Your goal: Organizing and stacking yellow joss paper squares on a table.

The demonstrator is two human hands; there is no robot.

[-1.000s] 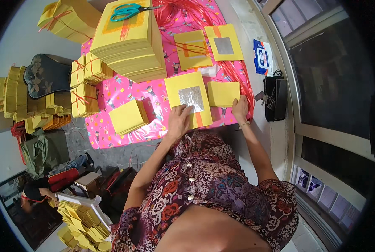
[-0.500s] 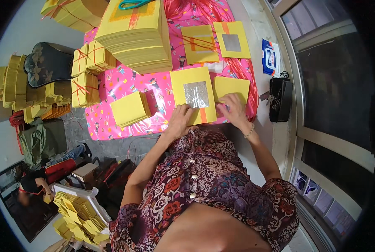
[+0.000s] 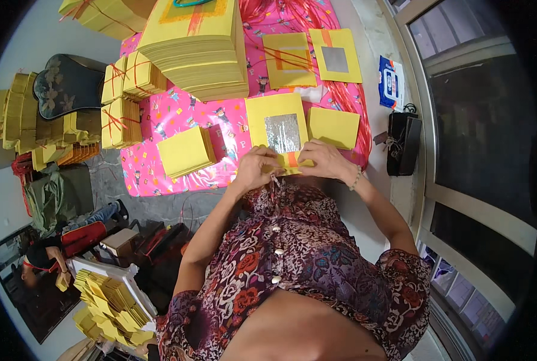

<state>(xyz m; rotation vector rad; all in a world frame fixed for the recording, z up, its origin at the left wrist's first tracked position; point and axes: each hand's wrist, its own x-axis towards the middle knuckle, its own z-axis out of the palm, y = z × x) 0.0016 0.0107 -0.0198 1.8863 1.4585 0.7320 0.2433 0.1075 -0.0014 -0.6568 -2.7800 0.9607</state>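
A yellow paper sheet (image 3: 258, 120) with a shiny silver square (image 3: 282, 133) and an orange-red stripe lies before me at the table's near edge. My left hand (image 3: 259, 167) pinches its near left corner, fingers bent. At the near right corner, my right hand (image 3: 322, 160) has its thumb and fingers closed on the paper, where the edge curls up a little. Just beyond my right hand rests a stack of yellow paper (image 3: 333, 127). To the left of my left hand sits another small yellow stack (image 3: 187, 153).
A pink patterned cloth (image 3: 208, 123) covers the table. A tall yellow paper pile (image 3: 196, 66) and bundles tied with red string (image 3: 121, 123) stand left. Two yellow sheets (image 3: 339, 57) and red strands lie at the back. A wipes packet (image 3: 391, 83) lies right. Another person (image 3: 46, 259) works lower left.
My right hand has moved left from the small right-hand stack onto the sheet's near right corner and closed there. My left hand has shifted slightly down along the near edge.
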